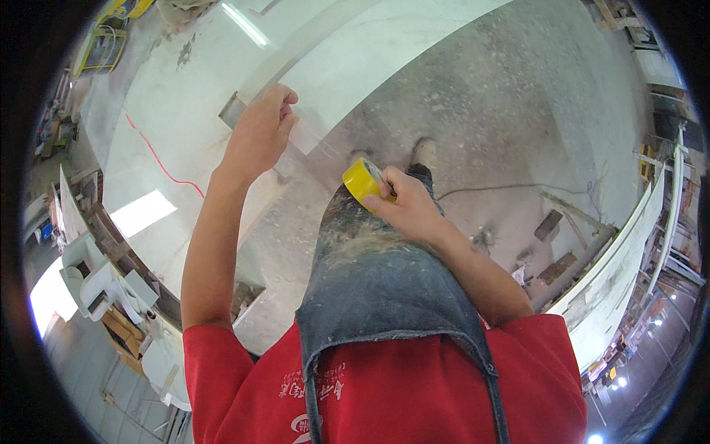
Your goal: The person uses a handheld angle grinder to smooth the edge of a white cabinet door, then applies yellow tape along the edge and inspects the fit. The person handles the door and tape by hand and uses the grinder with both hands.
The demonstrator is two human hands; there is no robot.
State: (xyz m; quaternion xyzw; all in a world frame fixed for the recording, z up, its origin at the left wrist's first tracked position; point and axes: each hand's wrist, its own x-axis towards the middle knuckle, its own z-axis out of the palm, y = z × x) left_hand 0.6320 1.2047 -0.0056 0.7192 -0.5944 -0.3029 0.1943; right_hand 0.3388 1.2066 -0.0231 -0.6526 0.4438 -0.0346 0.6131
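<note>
My right hand (409, 203) is closed round a roll of yellow packing tape (360, 180), held in front of my apron at thigh height. My left hand (262, 129) is raised to the upper left, its fingers pinched together above the pale slab. Between the two hands a faint see-through strip of tape (314, 142) appears to stretch from the roll to the left fingertips. What lies right inside the left pinch is too small to make out clearly.
A large pale glossy slab (251, 66) spreads before me, with a red line (159, 159) on its left part. A dark cable (510, 186) crosses the dusty floor. Blocks (549, 226) lie at right beside a long white panel (614, 274). White basins (107, 285) stand at left.
</note>
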